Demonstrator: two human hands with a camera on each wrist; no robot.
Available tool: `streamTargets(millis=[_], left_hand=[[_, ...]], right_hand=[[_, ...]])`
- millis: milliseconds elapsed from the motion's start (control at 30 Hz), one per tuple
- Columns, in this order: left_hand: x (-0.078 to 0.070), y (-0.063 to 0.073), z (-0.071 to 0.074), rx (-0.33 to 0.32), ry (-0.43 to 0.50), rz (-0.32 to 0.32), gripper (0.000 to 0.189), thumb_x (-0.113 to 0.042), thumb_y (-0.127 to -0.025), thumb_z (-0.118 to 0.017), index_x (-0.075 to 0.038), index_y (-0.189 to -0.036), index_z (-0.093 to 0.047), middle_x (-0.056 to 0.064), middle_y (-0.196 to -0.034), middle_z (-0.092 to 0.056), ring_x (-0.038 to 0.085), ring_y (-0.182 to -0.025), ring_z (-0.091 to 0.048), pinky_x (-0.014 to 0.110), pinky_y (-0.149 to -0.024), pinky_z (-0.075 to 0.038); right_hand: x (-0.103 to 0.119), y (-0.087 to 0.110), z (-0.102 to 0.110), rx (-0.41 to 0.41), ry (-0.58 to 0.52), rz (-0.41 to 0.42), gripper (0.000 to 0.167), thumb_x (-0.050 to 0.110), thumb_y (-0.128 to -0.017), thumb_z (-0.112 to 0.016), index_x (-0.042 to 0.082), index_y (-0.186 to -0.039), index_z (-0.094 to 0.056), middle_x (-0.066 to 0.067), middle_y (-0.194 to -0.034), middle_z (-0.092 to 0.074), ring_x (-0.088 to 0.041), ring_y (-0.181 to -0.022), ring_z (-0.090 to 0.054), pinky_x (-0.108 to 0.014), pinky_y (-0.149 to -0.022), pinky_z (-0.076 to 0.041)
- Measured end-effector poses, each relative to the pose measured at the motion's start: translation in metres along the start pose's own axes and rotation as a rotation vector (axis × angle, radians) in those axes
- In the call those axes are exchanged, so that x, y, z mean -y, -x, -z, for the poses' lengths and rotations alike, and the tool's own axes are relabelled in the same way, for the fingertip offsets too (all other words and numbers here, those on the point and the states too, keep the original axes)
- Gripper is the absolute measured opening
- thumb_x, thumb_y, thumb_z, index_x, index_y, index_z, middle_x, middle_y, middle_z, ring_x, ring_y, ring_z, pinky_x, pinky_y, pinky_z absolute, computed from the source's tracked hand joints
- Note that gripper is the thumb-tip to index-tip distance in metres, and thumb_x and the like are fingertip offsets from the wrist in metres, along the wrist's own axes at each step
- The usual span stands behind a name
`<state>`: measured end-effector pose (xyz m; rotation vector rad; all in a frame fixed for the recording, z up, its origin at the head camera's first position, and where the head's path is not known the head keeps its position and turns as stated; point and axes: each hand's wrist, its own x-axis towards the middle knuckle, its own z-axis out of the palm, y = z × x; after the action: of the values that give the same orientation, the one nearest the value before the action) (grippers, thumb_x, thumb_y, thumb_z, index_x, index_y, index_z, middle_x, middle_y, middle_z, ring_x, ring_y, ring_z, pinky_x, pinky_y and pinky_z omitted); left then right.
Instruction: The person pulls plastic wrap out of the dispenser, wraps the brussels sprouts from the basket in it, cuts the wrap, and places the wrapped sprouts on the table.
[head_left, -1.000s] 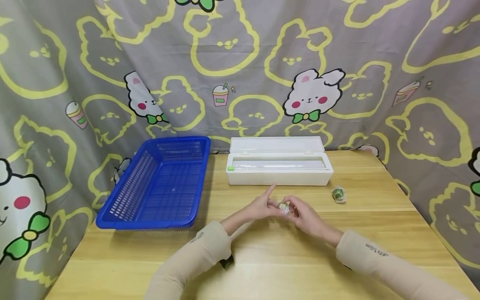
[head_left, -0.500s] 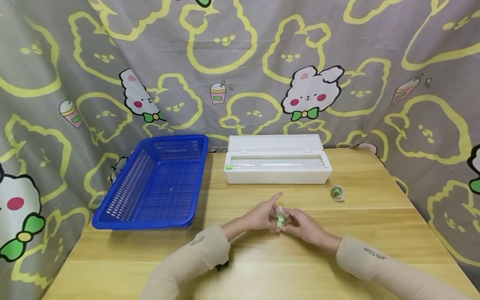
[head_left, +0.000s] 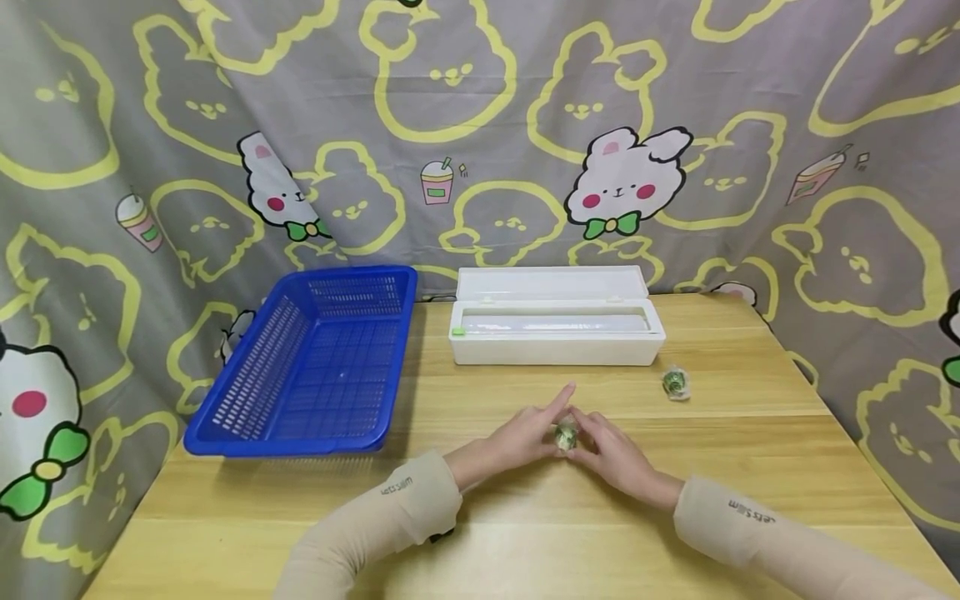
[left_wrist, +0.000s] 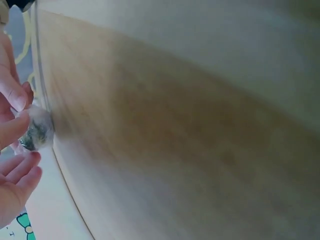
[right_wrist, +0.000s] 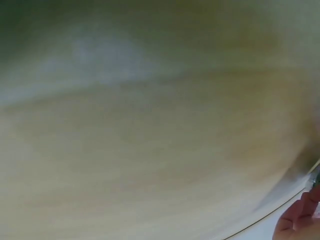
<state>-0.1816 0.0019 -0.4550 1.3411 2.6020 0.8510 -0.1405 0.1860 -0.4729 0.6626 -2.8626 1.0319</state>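
Between my two hands is a small round green bundle in clear plastic film (head_left: 566,435), raised over the wooden table. My left hand (head_left: 525,433) holds it from the left, with one finger stretched out past it. From the right, thumb and fingertips of my right hand (head_left: 615,454) pinch it. In the left wrist view, fingers surround the wrapped bundle (left_wrist: 37,131) at the left edge. Only part of a hand (right_wrist: 300,215) shows at the lower right of the right wrist view. A second wrapped green bundle (head_left: 676,382) lies on the table to the right.
A long white box (head_left: 555,354) with its lid raised stands at the back, a roll of clear film (head_left: 555,324) inside. On the left is a blue plastic basket (head_left: 401,367). A patterned curtain (head_left: 487,108) hangs behind the wooden table (head_left: 585,550).
Both hands moved slightly towards me, then stayed in place while the bundle turned between the fingers. The head view shifted a little. Basket, box and second bundle stayed put.
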Motion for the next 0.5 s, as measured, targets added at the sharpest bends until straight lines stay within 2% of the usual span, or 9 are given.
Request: streamTargets(millis=[133, 267, 367, 500], left_hand=[[0.0001, 0.0007, -0.0013, -0.018, 0.025, 0.029, 0.103, -0.009, -0.074, -0.073, -0.006, -0.146, 0.001, 0.015, -0.129, -0.051, 0.020, -0.107, -0.058, 0.022, -0.095, -0.038], [-0.0015, 0.0016, -0.0022, -0.062, 0.000, 0.008, 0.104, -0.009, -0.072, -0.074, -0.012, -0.147, -0.002, 0.016, -0.132, -0.047, 0.021, -0.103, -0.060, 0.024, -0.093, -0.040], [-0.0022, 0.0024, -0.0034, -0.072, -0.009, -0.006, 0.102, -0.008, -0.073, -0.074, -0.012, -0.147, -0.003, 0.010, -0.123, -0.057, 0.021, -0.105, -0.059, 0.024, -0.095, -0.039], [-0.0039, 0.0041, -0.0040, -0.074, -0.010, 0.043, 0.102, -0.008, -0.073, -0.074, -0.008, -0.146, -0.002, 0.008, -0.113, -0.063, 0.020, -0.099, -0.062, 0.022, -0.092, -0.041]], right_hand=[[0.0012, 0.0005, -0.0014, -0.001, 0.043, 0.035, 0.059, 0.020, -0.078, -0.070, -0.005, -0.127, -0.048, -0.001, -0.087, -0.051, -0.005, -0.064, -0.038, -0.019, -0.053, -0.036], [0.0001, -0.0010, -0.0037, -0.008, 0.089, 0.063, 0.053, 0.021, -0.076, -0.071, -0.005, -0.120, -0.055, -0.001, -0.090, -0.055, -0.005, -0.063, -0.039, -0.018, -0.052, -0.035], [-0.0006, -0.0017, -0.0045, -0.018, 0.094, 0.065, 0.048, 0.020, -0.075, -0.072, -0.002, -0.115, -0.059, -0.001, -0.087, -0.055, -0.007, -0.063, -0.041, -0.018, -0.053, -0.035], [-0.0006, -0.0022, -0.0052, -0.014, 0.089, 0.047, 0.047, 0.021, -0.074, -0.073, -0.001, -0.115, -0.060, 0.001, -0.085, -0.055, -0.005, -0.063, -0.040, -0.018, -0.053, -0.035]])
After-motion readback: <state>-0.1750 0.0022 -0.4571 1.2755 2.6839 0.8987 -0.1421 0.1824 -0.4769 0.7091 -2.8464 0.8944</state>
